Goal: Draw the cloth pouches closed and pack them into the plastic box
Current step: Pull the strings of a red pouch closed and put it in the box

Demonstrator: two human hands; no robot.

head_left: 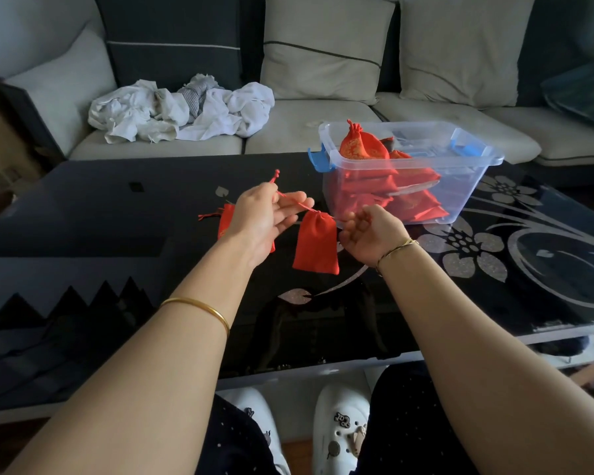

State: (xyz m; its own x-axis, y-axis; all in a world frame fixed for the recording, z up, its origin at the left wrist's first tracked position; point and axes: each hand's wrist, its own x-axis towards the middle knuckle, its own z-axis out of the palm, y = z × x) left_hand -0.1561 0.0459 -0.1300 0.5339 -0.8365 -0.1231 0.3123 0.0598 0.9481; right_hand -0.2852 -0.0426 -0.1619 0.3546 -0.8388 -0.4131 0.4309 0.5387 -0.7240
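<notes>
Left hand [264,214]: raised over the table, thumb and forefinger pinched on the drawstring [274,175]. The other fingers are spread, and the knotted end of the cord sticks up at 12 o'clock from the hand.
Right hand [371,234]: fingers curled in, pinching the other end of the same cord at the pouch's 3 o'clock side.
Held pouch [316,245]: plain red, hanging from its cord between the two hands, clear of the table. Its mouth still looks flat and wide rather than gathered, so I judge the pull has barely begun.
Second pouch [225,221]: lies on the table [117,217] at 9 o'clock from the held one, half hidden behind the left hand. Its cord ends trail loose; whether its mouth is closed I cannot tell.
Plastic box [470,186]: clear, lid off, with blue clips, at 2 o'clock from the held pouch on the far edge of the table.
Packed pouches [415,200]: a red heap fills much of the box. The top pouch [362,147] has gold pattern and a tightly bunched neck.
Done: most of the lot seems closed and packed already.
Left: cinch the held pouch, drop it in the box, then deal with the one on the table. No others show outside the box.
Sofa [323,132]: behind the table at 12 o'clock, with crumpled white cloths [179,111] on its seat.
</notes>
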